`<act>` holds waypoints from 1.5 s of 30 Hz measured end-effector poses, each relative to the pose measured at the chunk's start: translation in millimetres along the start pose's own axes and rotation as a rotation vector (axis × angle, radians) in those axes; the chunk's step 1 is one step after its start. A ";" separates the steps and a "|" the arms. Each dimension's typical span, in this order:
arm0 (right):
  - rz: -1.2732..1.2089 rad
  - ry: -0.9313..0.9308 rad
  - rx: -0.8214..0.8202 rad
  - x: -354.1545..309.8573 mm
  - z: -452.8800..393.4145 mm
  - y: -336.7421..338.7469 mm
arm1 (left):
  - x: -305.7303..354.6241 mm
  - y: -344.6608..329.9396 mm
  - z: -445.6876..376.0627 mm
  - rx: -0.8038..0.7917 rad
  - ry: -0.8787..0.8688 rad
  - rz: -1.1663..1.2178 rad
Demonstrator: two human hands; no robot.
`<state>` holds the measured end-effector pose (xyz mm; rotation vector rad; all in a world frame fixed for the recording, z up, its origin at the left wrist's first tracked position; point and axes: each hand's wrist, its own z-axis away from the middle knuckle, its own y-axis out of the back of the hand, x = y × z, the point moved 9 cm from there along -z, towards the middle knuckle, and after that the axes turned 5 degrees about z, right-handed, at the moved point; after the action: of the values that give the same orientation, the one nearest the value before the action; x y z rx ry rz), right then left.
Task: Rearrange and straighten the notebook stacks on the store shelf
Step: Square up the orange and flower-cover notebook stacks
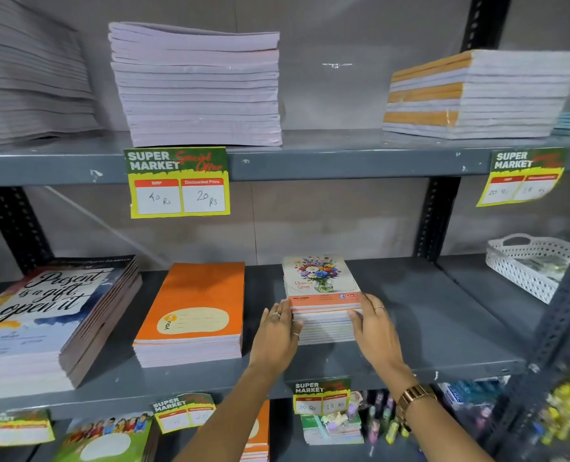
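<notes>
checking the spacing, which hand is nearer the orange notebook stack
Left. The left hand presses the left side of the flower-cover stack, just right of the orange notebook stack. The right hand is on that stack's far side.

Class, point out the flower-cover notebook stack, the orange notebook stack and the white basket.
flower-cover notebook stack (pixel 322 278): head view, top cover.
orange notebook stack (pixel 193 301): head view, top cover.
white basket (pixel 523 265): head view, front wall.

Read "SUPER MARKET", "MRP 40 Rs", "Discounted Price 20 Rs" on the upper shelf tag (pixel 178 182); "Present is a gift, open it" on the left notebook cover (pixel 44 295); "GOLD" on the floral notebook (pixel 322 278).
</notes>
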<state>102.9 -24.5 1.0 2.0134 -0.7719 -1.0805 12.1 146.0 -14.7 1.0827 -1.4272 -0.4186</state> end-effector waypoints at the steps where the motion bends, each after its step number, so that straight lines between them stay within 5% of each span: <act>1: -0.006 0.005 0.005 0.4 0.0 0.1 | 0.4 0.0 0.0 0.005 0.009 0.012; 45: -0.233 -0.121 0.079 19.0 -1.6 2.9 | 8.3 -24.2 9.0 0.043 0.077 0.157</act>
<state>112.7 -40.2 -4.4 2.1603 -0.6613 -1.3331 13.9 124.3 -30.8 1.0021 -1.4468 -0.2320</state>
